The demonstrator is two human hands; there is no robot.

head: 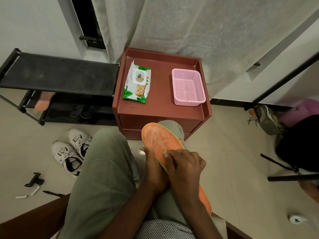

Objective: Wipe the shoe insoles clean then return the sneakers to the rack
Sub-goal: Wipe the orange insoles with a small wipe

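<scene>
Table (162, 107) top: bare strip between wipes pack (137, 82) at left and pink basket (188, 87) at right; raised rim on back and sides. Black rack (58, 73) butts table's left side, top shelf bare. White sneakers (71, 150) on floor beside left knee (107, 145). Tripod leg (293, 177) crosses floor at right

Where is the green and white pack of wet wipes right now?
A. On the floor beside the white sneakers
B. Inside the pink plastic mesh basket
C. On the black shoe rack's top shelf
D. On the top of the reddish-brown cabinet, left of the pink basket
D: the green and white pack of wet wipes lies flat on the reddish-brown cabinet, apart from the pink plastic mesh basket to its right.
</scene>
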